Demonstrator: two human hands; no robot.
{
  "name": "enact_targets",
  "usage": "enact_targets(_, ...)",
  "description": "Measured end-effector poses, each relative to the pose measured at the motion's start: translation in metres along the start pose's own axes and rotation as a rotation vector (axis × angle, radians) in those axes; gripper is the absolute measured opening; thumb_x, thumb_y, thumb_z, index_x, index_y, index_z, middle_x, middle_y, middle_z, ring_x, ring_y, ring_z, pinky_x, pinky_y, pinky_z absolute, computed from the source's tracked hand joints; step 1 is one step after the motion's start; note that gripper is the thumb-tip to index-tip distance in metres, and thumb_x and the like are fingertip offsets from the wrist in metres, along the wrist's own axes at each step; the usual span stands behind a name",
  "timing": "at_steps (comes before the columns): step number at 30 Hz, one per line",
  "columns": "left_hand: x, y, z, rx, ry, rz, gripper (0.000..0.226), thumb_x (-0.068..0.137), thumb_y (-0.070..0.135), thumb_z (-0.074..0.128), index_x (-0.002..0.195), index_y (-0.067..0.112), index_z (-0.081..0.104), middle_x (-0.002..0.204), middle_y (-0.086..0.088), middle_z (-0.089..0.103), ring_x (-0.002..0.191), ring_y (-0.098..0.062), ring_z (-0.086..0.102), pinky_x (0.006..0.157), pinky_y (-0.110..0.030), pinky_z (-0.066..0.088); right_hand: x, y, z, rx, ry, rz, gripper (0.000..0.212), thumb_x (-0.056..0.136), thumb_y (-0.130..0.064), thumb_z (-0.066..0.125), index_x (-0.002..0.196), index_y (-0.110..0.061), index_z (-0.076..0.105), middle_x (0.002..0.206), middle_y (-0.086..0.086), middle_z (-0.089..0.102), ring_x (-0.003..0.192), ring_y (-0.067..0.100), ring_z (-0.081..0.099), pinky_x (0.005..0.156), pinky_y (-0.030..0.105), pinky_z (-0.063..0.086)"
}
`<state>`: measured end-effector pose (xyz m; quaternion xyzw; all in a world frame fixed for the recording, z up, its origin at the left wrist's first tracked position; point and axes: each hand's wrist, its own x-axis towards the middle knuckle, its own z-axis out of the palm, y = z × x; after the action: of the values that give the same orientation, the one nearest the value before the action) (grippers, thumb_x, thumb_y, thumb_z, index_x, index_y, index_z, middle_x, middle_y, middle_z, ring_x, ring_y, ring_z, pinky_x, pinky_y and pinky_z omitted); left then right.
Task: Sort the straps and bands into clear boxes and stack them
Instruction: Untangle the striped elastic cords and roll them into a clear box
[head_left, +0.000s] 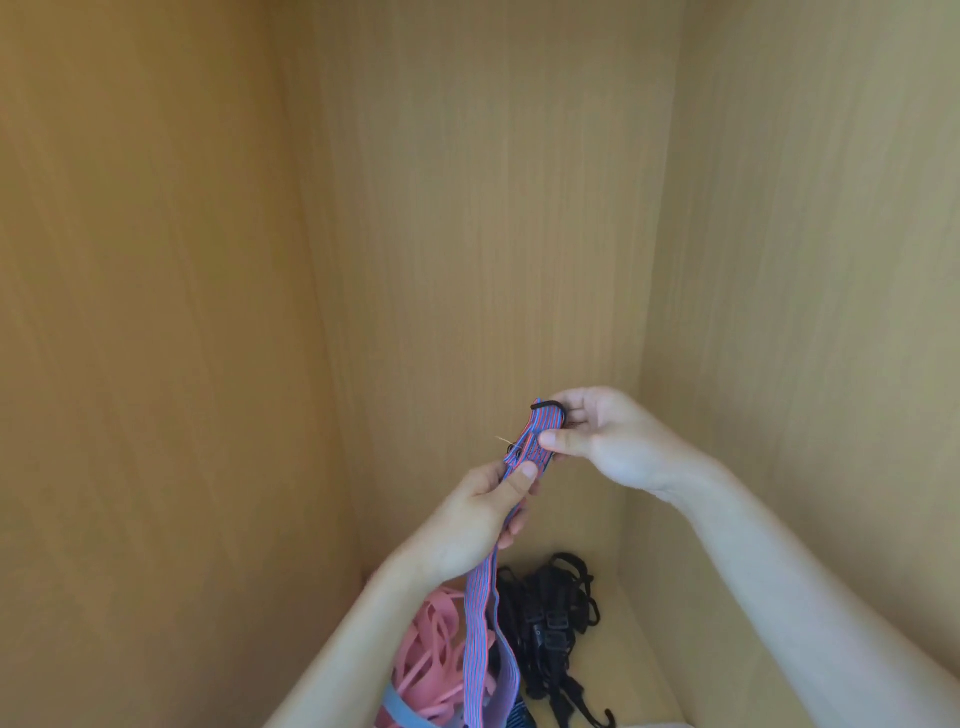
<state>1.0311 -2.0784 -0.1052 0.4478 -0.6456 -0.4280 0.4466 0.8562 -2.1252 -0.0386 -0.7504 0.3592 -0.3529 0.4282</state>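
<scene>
A flat elastic strap (480, 613) with blue and red stripes is held up inside a wooden cabinet. My left hand (483, 519) grips it lower down, thumb on top. My right hand (597, 436) pinches its folded upper end, where a black hook (543, 404) sticks out. The strap's long tail hangs down to the cabinet floor. Below lie a pile of pink rubber bands (431, 654) and a tangle of black straps with buckles and hooks (550, 629). No clear box is in view.
Wooden cabinet walls (156, 312) close in on the left, back and right. A light blue band (402, 709) lies by the pink pile at the bottom edge. The cabinet floor (639, 670) shows to the right of the black straps.
</scene>
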Motion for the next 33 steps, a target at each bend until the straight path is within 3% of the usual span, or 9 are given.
enact_targets(3,-0.002,-0.003,0.0,0.112,0.061,0.073,0.012,0.108,0.032,0.04,0.115,0.024,0.047,0.063,0.011,0.047,0.056,-0.015,0.039,0.054,-0.028,0.033,0.003,-0.002,0.01,-0.058,0.056,0.003,0.019,0.093,0.005,0.065,0.109,-0.005,0.065,0.096,0.009,0.07,0.075,0.011,0.062,0.071,0.017,0.051)
enact_targets(5,-0.005,-0.004,0.0,0.31,0.116,0.156,0.02,0.105,0.038,0.045,0.126,0.038,0.044,0.074,0.023,0.058,0.063,-0.004,0.047,0.059,-0.016,0.037,0.004,-0.003,0.015,-0.071,0.099,0.011,0.02,0.092,0.004,0.066,0.111,0.002,0.066,0.097,0.014,0.07,0.069,0.005,0.062,0.068,0.014,0.049)
enact_targets(8,-0.005,-0.007,0.0,0.534,0.265,0.2,0.023,0.101,0.046,0.051,0.122,0.038,0.046,0.075,0.034,0.058,0.061,-0.002,0.051,0.054,-0.017,0.035,0.005,-0.006,0.022,-0.035,0.144,0.02,0.017,0.091,0.002,0.069,0.108,0.003,0.066,0.094,0.013,0.069,0.058,0.0,0.06,0.059,0.011,0.048)
enact_targets(12,-0.003,-0.009,0.0,0.527,0.352,0.229,0.014,0.101,0.043,0.051,0.113,0.034,0.052,0.066,0.024,0.056,0.054,-0.01,0.045,0.049,-0.022,0.028,0.005,-0.009,0.027,0.012,0.164,0.031,0.016,0.089,0.0,0.072,0.102,-0.005,0.066,0.099,0.016,0.071,0.073,0.018,0.063,0.078,0.03,0.056)
enact_targets(18,-0.002,-0.007,-0.006,0.565,0.362,0.234,0.015,0.097,0.046,0.056,0.098,0.032,0.059,0.058,0.017,0.048,0.053,-0.014,0.037,0.047,-0.023,0.027,0.004,-0.007,0.027,0.062,0.179,0.068,0.014,0.091,-0.002,0.07,0.097,-0.014,0.067,0.104,0.018,0.074,0.084,0.03,0.071,0.093,0.043,0.057)
enact_targets(21,-0.003,-0.004,-0.007,0.49,0.35,0.21,0.019,0.093,0.048,0.063,0.097,0.03,0.065,0.054,0.014,0.04,0.051,-0.011,0.031,0.047,-0.022,0.024,0.004,-0.006,0.024,0.072,0.172,0.079,0.012,0.094,-0.001,0.066,0.097,-0.012,0.068,0.099,0.013,0.075,0.079,0.023,0.072,0.086,0.033,0.059)
enact_targets(23,-0.006,-0.003,-0.004,0.269,0.304,0.165,0.028,0.091,0.049,0.063,0.091,0.021,0.065,0.056,0.015,0.033,0.051,-0.009,0.027,0.048,-0.023,0.022,0.005,-0.007,0.021,0.104,0.16,0.07,0.011,0.094,0.002,0.064,0.101,-0.007,0.068,0.093,0.011,0.074,0.072,0.014,0.07,0.074,0.022,0.059)
enact_targets(27,-0.011,-0.004,-0.001,-0.032,0.229,0.069,0.035,0.105,0.027,0.051,0.097,-0.004,0.066,0.055,0.006,0.03,0.045,-0.007,0.024,0.044,-0.02,0.02,0.003,-0.007,0.019,0.131,0.145,0.067,0.016,0.094,0.002,0.065,0.109,-0.002,0.066,0.092,0.01,0.073,0.073,0.012,0.07,0.07,0.017,0.057)
enact_targets(33,-0.009,-0.002,0.002,-0.068,0.233,-0.028,0.032,0.108,0.023,0.043,0.09,0.006,0.065,0.048,0.002,0.046,0.037,-0.009,0.032,0.041,-0.021,0.027,0.001,-0.005,0.036,0.015,0.259,-0.117,0.028,0.088,0.01,0.068,0.099,-0.015,0.063,0.09,0.004,0.071,0.08,0.016,0.064,0.074,0.013,0.052)
